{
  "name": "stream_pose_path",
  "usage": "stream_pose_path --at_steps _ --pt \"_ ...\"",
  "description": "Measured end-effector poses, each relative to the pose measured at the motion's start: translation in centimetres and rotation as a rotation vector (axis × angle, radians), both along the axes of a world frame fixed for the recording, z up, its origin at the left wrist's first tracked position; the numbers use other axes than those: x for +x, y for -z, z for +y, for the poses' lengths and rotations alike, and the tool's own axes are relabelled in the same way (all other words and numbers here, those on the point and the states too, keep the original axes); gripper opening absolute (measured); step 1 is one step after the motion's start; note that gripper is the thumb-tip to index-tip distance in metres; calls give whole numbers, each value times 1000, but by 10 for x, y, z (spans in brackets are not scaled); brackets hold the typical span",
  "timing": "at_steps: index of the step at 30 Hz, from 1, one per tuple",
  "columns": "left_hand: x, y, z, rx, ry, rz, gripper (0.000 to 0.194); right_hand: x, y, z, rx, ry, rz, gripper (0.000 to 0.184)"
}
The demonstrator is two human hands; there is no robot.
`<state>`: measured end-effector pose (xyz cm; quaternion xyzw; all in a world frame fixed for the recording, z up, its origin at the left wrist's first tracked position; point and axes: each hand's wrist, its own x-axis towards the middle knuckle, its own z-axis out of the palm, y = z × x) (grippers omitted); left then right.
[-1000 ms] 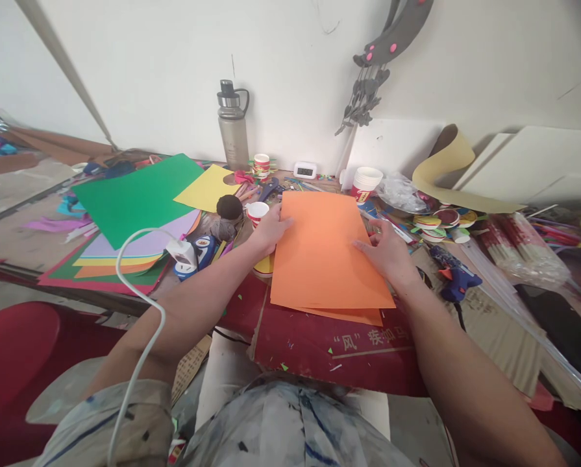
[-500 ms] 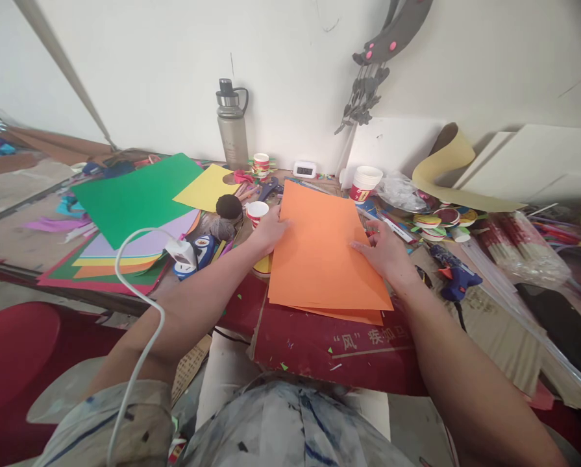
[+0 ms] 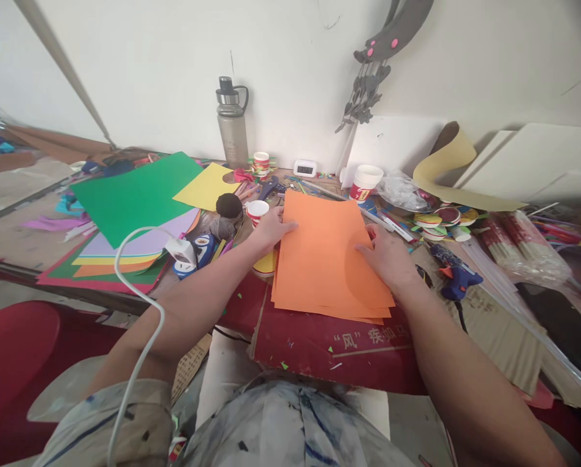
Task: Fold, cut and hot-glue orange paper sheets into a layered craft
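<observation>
Several sheets of orange paper (image 3: 326,253) lie loosely stacked in front of me, with their lower edges not quite lined up. My left hand (image 3: 273,228) grips the upper left edge, thumb on top and fingers mostly hidden behind the paper. On the right edge, my right hand (image 3: 387,254) holds the sheets between its thumb and curled fingers. Beneath the paper is a red board (image 3: 300,350) with pale printed characters and small paper scraps. A white-rimmed paper cup (image 3: 258,209) stands just beyond my left hand.
To the left lie a large green sheet (image 3: 139,191), a yellow sheet with a cut-out (image 3: 205,188) and a pile of coloured paper. A bottle (image 3: 232,130) stands by the wall. At right are a blue glue gun (image 3: 460,282), stacked cups (image 3: 365,181) and a black phone (image 3: 557,324).
The orange top sheet has come down slightly toward the sheets below, and more of their edges show. Both hands have shifted a little; the right hand's fingers have curled in.
</observation>
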<state>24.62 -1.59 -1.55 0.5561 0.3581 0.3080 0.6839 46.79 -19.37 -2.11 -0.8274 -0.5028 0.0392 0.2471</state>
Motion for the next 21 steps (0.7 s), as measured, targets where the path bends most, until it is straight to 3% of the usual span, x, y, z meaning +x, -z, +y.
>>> stream_pose_path --at_steps 5,12,21 --pt "0 -2 -1 13 33 -47 53 -9 -8 2 28 73 59 47" --pt "-1 -11 -6 45 -7 -202 51 -15 -17 1 329 121 178 53" --pt "0 -6 -3 -32 11 -194 46 -16 -18 0 334 112 183 51"
